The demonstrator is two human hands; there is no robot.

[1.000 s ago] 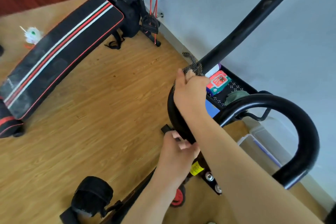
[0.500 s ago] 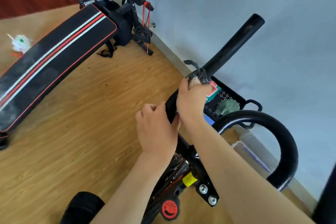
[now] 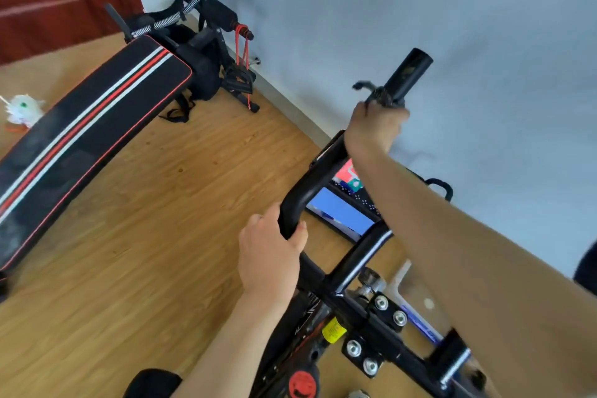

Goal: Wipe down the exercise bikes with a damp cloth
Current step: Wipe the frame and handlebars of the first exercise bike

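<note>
Fingers of the right hand (image 3: 374, 129) wrap a dark patterned cloth (image 3: 382, 97) around the black tubular bike handlebar (image 3: 326, 168) near its end. Lower on the bar, the left hand (image 3: 269, 252) grips the bend. Below, a yellow sticker (image 3: 333, 329) carries unreadable print.

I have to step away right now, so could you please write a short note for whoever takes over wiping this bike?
Right hand: closed around the upper handlebar with the dark cloth wrapped under it, near the bar's end.
Left hand: gripping the handlebar's lower bend, steadying it; no cloth.
Done: cannot be judged from the picture; the cloth sits high on this bar.
Left: the bar tip, the cross bar, the clamp with bolts, the frame below.
</note>
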